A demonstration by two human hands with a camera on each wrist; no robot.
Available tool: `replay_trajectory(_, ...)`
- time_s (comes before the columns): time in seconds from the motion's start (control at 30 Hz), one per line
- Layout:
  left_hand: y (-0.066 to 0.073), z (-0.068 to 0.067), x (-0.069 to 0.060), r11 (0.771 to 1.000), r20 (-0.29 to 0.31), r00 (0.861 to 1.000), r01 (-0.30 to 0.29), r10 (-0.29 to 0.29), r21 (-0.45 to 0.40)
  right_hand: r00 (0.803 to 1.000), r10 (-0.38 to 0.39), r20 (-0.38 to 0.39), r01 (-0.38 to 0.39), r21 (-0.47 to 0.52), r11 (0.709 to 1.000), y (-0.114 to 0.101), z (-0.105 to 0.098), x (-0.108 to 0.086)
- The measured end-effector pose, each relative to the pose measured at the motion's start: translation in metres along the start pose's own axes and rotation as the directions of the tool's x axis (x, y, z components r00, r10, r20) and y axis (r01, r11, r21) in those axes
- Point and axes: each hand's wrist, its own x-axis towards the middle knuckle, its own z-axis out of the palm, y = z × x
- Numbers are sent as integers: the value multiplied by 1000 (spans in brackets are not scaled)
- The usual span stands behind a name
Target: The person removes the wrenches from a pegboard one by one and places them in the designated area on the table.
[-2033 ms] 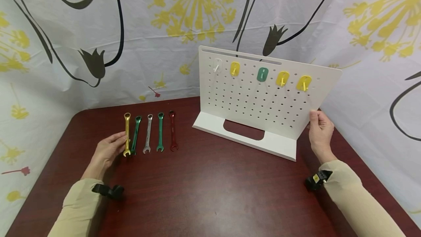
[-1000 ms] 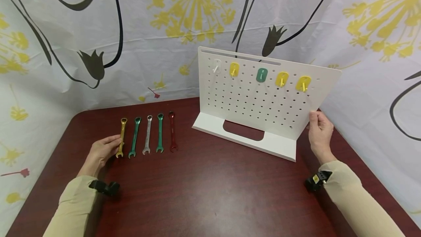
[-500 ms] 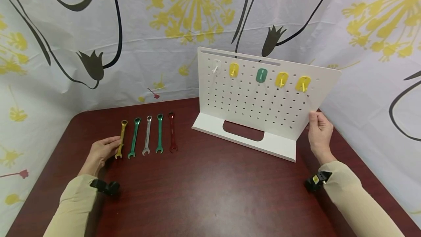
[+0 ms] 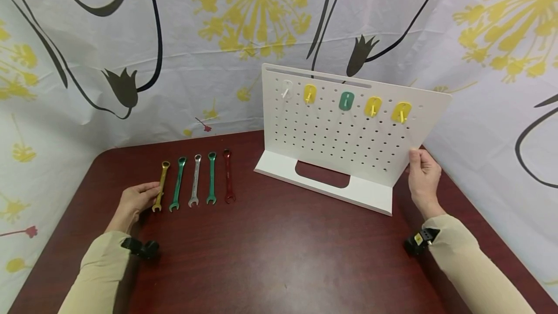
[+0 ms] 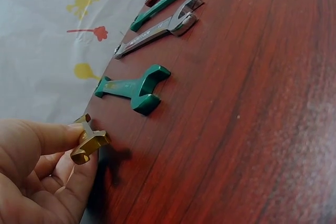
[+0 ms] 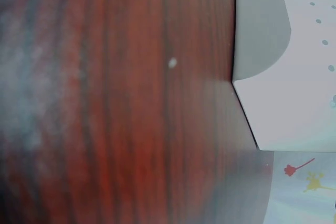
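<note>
My left hand (image 4: 136,201) pinches a gold combination wrench (image 4: 162,187) between thumb and fingers at the left end of a row of wrenches. The left wrist view shows its open end (image 5: 90,145) raised off the table, with a shadow below. To its right lie a green wrench (image 4: 178,184), a silver wrench (image 4: 195,180), a second green wrench (image 4: 212,178) and a red wrench (image 4: 228,176), ring ends pointing away. My right hand (image 4: 425,176) grips the right edge of a white pegboard (image 4: 279,163), thumb in front; its other fingers are mostly hidden.
Along the pegboard's upper part sit a white hook (image 4: 286,89), a green hook (image 4: 346,101) and several yellow hooks, one of them a yellow hook (image 4: 310,94) near the left. A patterned curtain (image 4: 218,86) hangs behind the dark red table (image 4: 279,256).
The gold wrench has moved left in my left hand, away from the first green wrench, and now lies tilted slightly. Over the last second it barely shifts. My right hand stays on the board.
</note>
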Motion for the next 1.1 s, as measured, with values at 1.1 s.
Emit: replay_trajectory(1.1, 8, 10, -4, 934, -130, 988, -38, 90, 356, 1000, 9, 19, -9, 23, 1000, -17, 0, -5)
